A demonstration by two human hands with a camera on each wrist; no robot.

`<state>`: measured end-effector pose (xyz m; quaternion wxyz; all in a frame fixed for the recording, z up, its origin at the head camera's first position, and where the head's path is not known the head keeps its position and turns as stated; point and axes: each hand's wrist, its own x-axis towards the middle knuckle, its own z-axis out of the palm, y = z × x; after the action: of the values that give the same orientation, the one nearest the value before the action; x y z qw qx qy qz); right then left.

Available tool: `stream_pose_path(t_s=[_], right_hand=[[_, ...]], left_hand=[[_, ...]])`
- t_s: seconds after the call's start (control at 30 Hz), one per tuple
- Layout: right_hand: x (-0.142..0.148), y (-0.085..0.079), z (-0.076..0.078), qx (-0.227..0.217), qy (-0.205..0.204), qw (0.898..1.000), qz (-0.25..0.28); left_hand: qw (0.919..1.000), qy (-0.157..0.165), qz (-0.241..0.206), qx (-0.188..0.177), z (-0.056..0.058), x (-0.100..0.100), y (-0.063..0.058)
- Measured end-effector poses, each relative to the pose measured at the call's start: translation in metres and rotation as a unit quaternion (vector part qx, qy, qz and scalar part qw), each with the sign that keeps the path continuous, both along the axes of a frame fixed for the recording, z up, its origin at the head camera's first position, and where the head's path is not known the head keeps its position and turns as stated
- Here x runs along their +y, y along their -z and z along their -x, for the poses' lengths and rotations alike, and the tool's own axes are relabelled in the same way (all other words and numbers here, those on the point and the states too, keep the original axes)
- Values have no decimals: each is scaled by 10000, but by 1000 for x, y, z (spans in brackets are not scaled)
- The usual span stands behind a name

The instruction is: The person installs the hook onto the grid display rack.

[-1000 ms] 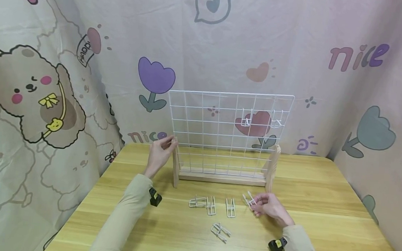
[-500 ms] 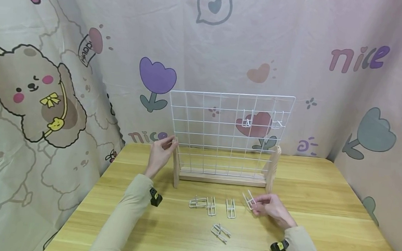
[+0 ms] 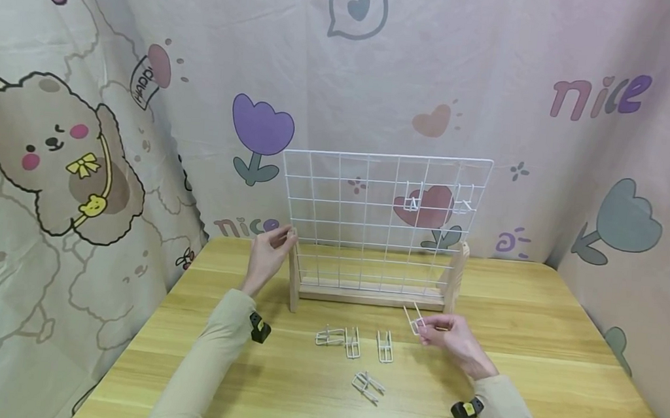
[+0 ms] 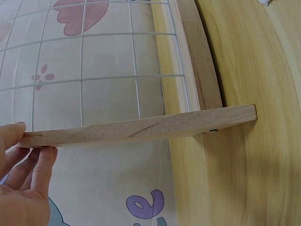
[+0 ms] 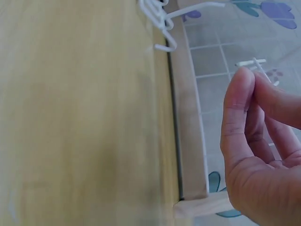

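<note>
A white wire grid panel point(image 3: 349, 212) stands upright in a wooden base. My left hand point(image 3: 267, 256) pinches the top of the base's left wooden post point(image 4: 127, 128) between thumb and fingers. In my right hand point(image 3: 456, 342) a white wire hook point(image 3: 417, 324) is pinched between thumb and fingertips, its two prongs pointing up and away, in front of the base's right part. The right wrist view shows only part of this hook past the fingertips. Two more hooks point(image 3: 411, 204) hang on the grid's upper right.
On the wooden table point(image 3: 285, 389) in front of the stand lie several loose white hooks point(image 3: 385, 347), one of them point(image 3: 367, 387) nearer the front. The base's wooden crossbar point(image 3: 371, 297) runs between both posts. A patterned curtain point(image 3: 206, 41) hangs behind and at the sides.
My right hand has lifted the hook slightly up and toward the stand, and its prongs now point more upright. The left hand has stayed on the post.
</note>
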<state>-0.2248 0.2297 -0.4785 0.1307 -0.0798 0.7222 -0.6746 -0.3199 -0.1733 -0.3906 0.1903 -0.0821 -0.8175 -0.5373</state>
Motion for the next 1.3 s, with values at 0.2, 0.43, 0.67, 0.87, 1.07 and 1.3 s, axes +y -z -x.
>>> stream_pose_path(t_s=[0.2, 0.43, 0.67, 0.87, 1.07, 1.3], right_hand=[[-4, -8, 0, 90, 41, 9997, 205], [-14, -18, 0, 175, 379, 9981, 459], [-25, -32, 2, 216, 697, 9898, 1228], [-35, -50, 4, 277, 883, 9856, 1415], [-45, -67, 6, 460, 773, 9812, 1710], [-61, -87, 10, 518, 785, 9731, 2105]], left_hand=[[10000, 8, -29, -67, 0, 0, -1], [10000, 39, -34, -75, -1, 1, 0], [9999, -2, 15, -102, -1, 0, 1], [9999, -14, -32, -101, -1, 0, 0], [9999, -1, -22, -108, -1, 0, 0], [9998, 40, -96, -163, 0, -1, 0]])
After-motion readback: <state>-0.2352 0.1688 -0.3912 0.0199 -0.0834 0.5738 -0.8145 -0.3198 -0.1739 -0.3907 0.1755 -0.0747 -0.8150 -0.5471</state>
